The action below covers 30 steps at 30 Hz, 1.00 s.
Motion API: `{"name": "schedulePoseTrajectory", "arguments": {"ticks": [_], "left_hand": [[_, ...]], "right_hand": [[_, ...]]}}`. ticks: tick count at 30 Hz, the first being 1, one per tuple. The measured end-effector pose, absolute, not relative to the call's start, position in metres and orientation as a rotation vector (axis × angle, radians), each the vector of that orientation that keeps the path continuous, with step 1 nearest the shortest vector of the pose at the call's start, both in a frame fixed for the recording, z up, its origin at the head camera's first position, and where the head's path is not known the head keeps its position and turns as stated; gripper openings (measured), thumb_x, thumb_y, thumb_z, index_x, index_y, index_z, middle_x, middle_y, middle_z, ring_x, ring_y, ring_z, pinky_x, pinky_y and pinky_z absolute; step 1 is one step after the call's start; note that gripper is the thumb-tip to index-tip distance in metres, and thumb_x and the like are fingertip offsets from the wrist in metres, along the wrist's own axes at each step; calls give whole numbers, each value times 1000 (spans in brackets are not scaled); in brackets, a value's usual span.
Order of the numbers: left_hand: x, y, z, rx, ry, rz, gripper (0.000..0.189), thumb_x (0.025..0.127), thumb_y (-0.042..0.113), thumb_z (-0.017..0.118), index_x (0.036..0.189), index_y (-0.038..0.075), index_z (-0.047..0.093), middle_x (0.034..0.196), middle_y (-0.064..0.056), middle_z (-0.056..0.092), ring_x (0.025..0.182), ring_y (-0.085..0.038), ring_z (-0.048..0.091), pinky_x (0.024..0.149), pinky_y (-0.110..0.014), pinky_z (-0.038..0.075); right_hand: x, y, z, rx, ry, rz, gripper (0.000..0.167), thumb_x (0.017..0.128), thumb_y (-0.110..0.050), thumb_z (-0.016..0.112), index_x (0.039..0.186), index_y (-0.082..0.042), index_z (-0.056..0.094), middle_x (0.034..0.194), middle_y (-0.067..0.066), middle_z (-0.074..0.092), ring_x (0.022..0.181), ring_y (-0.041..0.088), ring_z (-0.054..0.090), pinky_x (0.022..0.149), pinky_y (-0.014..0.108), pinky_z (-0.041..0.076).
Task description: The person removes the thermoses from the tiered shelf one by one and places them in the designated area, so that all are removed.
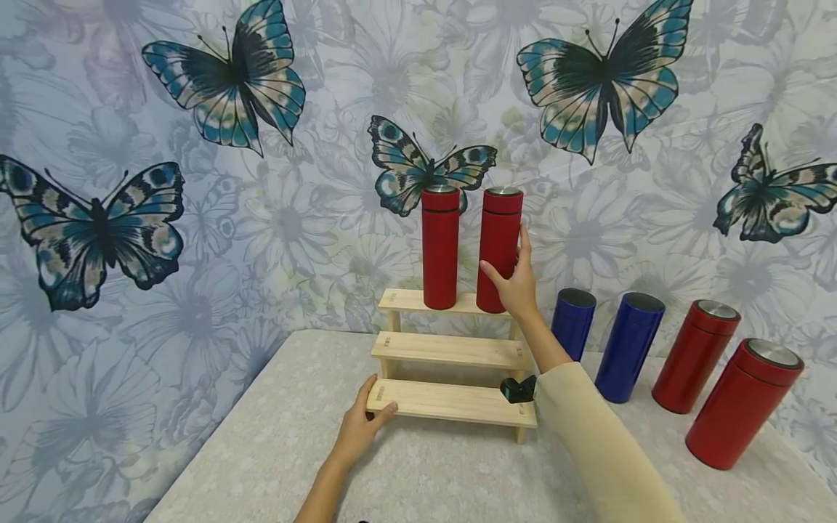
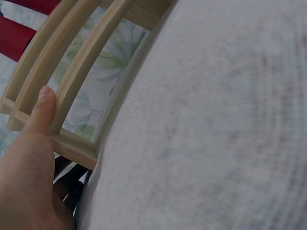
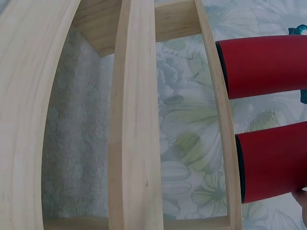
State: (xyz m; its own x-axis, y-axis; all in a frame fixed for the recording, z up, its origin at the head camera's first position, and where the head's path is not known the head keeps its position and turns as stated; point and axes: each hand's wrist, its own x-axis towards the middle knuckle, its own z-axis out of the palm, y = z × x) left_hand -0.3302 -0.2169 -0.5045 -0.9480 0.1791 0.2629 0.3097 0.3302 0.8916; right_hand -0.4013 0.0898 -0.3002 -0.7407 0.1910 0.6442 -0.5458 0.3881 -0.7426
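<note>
A light wooden stand (image 1: 451, 351) with three stepped shelves stands on the table. On its top shelf two matte red thermos bottles with silver lids are upright, the left bottle (image 1: 440, 250) and the right bottle (image 1: 500, 240). My right hand (image 1: 518, 285) holds the right bottle, thumb across its front and fingers round its right side. In the right wrist view this bottle's base (image 3: 268, 165) is at the top shelf's edge. My left hand (image 1: 360, 427) grips the left end of the bottom shelf, the thumb (image 2: 43, 108) along its edge in the left wrist view.
To the right of the stand are two blue bottles, one (image 1: 572, 323) partly behind my right forearm, the other (image 1: 630, 347) beside it. Farther right stand two glossy red bottles (image 1: 696, 356) (image 1: 744, 403). A butterfly-patterned wall covering (image 1: 294, 240) rises behind the table (image 1: 275, 443).
</note>
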Motion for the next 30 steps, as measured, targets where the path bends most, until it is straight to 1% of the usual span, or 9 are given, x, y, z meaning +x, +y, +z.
{"name": "schedulePoseTrajectory", "arguments": {"ticks": [1,3,7,12,18,21,26,28,30], "left_hand": [[-330,-217,-504,-458,-2468,-1684,80,85,44,64,147,17,22,140,-20,38,122,-36,43,96,-50,39],[-329,-216,-502,-462,-2467,-1679,79,85,42,64,146,15,22,139,-21,39,121,-37,44,95,-50,39],[-320,-214,-490,-489,-2454,-1682,76,87,34,64,146,11,23,136,-26,40,119,-41,45,94,-52,40],[-309,-212,-472,-505,-2462,-1684,74,88,29,64,145,6,22,135,-28,40,119,-41,45,94,-51,40],[-308,-213,-470,-495,-2470,-1671,73,88,27,64,145,6,22,135,-28,40,118,-41,46,93,-49,42],[-308,-213,-471,-500,-2467,-1671,73,89,27,64,145,5,23,135,-28,40,118,-41,45,93,-50,41],[-315,-212,-482,-502,-2440,-1693,74,88,29,65,145,6,23,137,-28,38,120,-42,43,94,-52,39],[-321,-212,-490,-497,-2438,-1689,76,87,32,65,146,8,22,138,-26,38,121,-41,43,95,-51,39],[-327,-213,-497,-490,-2443,-1680,77,87,35,64,146,10,22,139,-24,38,122,-38,42,96,-50,39]], "right_hand": [[-405,91,-302,296,-1980,1389,92,84,-22,69,148,-30,4,136,15,40,117,30,46,92,50,42],[-407,90,-302,279,-1982,1366,92,84,-22,69,149,-28,4,134,15,41,116,30,47,90,49,43],[-408,90,-302,251,-1973,1335,90,85,-23,69,149,-26,5,138,14,39,120,30,42,92,51,41],[-404,90,-303,260,-1933,1343,90,84,-21,70,149,-29,8,139,10,38,121,28,40,92,50,40],[-390,87,-309,310,-1866,1348,89,83,-18,71,148,-30,12,132,15,41,113,31,46,88,49,43],[-378,87,-312,336,-1822,1356,90,82,-15,72,148,-28,14,131,17,42,111,32,47,88,49,43],[-338,85,-308,376,-1774,1382,89,81,-1,70,149,-15,13,132,22,40,114,35,44,92,53,39],[-320,84,-306,375,-1767,1374,89,80,2,68,148,-10,12,132,24,39,115,34,43,92,53,39],[-306,86,-307,374,-1756,1353,88,80,4,68,148,-9,13,132,23,40,114,29,44,93,51,39]]}}
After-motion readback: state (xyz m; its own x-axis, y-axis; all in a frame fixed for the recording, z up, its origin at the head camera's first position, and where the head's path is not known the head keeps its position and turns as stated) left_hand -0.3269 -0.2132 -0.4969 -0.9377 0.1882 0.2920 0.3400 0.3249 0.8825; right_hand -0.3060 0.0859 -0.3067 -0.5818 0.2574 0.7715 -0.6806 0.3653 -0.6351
